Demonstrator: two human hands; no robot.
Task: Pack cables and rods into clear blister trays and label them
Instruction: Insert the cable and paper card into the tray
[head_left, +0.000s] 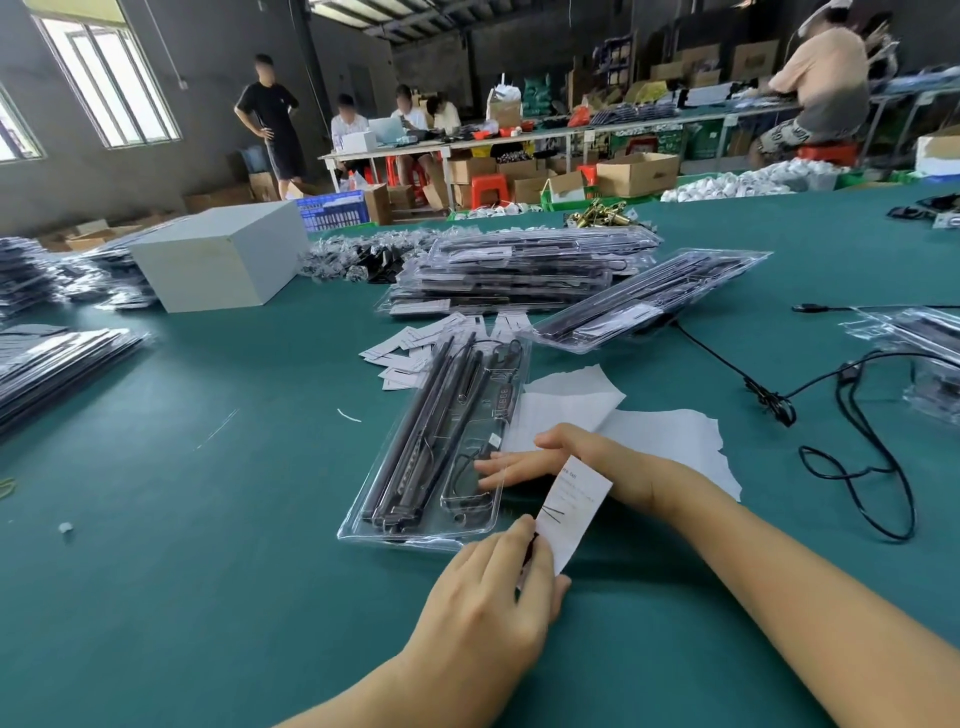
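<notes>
A clear blister tray (395, 530) lies on the green table in front of me, holding black rods (426, 431) along its left side and a coiled black cable (501, 358) on its right. My right hand (561, 462) lies flat, fingers straight, on the tray's lower right part. My left hand (488, 587) pinches the bottom of a white label card (574, 506) beside the tray's near right corner. The card stands up across my right wrist.
White paper sheets (665, 436) lie to the right of the tray, loose label cards (415, 345) behind it. Packed trays are stacked behind (519, 275), at left (52, 364) and at right (914, 332). A white box (218, 260) and loose black cables (852, 415) are also on the table.
</notes>
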